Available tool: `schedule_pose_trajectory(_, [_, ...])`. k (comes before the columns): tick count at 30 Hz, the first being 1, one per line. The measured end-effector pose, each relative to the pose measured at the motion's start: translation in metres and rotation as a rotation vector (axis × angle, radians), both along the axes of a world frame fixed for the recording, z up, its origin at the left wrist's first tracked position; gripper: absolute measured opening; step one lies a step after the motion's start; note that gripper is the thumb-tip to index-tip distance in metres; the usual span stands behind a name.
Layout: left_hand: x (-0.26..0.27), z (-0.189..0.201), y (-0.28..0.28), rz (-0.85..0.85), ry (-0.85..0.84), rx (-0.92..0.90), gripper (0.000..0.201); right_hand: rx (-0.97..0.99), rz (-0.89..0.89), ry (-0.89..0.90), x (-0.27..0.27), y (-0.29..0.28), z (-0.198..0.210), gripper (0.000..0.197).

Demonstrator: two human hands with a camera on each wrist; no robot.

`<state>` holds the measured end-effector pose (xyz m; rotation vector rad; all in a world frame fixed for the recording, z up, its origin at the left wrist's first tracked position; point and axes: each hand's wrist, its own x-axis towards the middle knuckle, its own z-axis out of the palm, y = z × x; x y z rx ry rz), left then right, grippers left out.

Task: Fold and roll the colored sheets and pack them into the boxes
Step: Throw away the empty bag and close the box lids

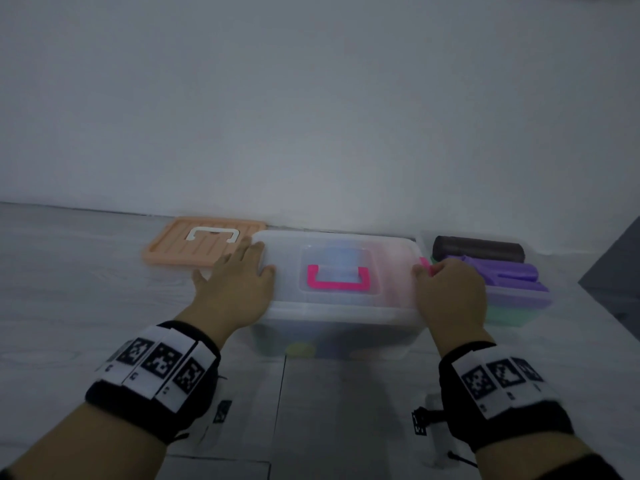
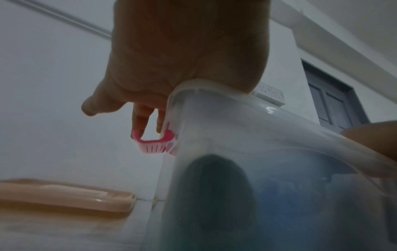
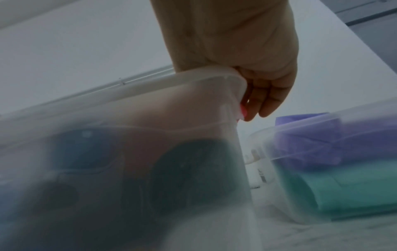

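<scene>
A translucent box (image 1: 339, 336) stands in the middle of the floor with its lid (image 1: 339, 306) on; the lid carries a pink handle (image 1: 337, 282). Dark and blue rolled sheets (image 2: 214, 195) show dimly through its wall. My left hand (image 1: 235, 289) lies on the lid's left end. Its straight fingers (image 2: 139, 122) reach over the edge and touch the raised pink latch (image 2: 153, 146). My right hand (image 1: 450, 296) is at the right end, fingers curled over the edge around the other pink latch (image 3: 243, 113).
A peach lid (image 1: 204, 244) lies flat by the wall at the back left. A second, open box (image 1: 519, 303) sits close on the right, holding a black roll (image 1: 478, 249), purple sheets (image 1: 509, 271) and a green sheet (image 3: 343, 191). The wall runs just behind.
</scene>
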<state>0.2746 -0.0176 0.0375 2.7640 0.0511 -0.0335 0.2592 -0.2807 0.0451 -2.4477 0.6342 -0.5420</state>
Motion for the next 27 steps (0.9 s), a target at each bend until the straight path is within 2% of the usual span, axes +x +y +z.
schedule_pose_trajectory(4, [0.001, -0.004, 0.001, 0.052, -0.085, -0.309, 0.053, -0.026, 0.006, -0.005, 0.000, -0.003, -0.002, 0.034])
schedule_pose_trajectory(6, [-0.004, -0.006, -0.004, 0.262, -0.128, -0.581, 0.069, -0.020, 0.010, -0.012, -0.001, -0.004, -0.003, 0.035])
schedule_pose_trajectory(8, [-0.008, -0.008, -0.009, 0.478, -0.092, -0.846, 0.081, -0.015, 0.011, -0.020, -0.001, -0.005, -0.004, 0.034])
schedule_pose_trajectory(10, [-0.008, -0.010, -0.011, 0.571, -0.074, -0.964, 0.074, -0.009, 0.012, -0.018, -0.001, -0.005, -0.005, 0.035])
schedule_pose_trajectory(15, [-0.010, -0.020, -0.011, 0.498, -0.347, -0.816, 0.043, 0.007, 0.019, -0.043, -0.002, -0.006, -0.007, 0.036])
schedule_pose_trajectory(20, [-0.010, -0.018, -0.010, 0.432, -0.414, -0.739, 0.005, -0.024, 0.020, -0.053, -0.003, -0.004, -0.006, 0.036])
schedule_pose_trajectory(27, [0.006, -0.014, -0.011, 0.430, -0.389, -0.636, 0.009, -0.083, -0.013, -0.046, 0.008, 0.003, -0.005, 0.033])
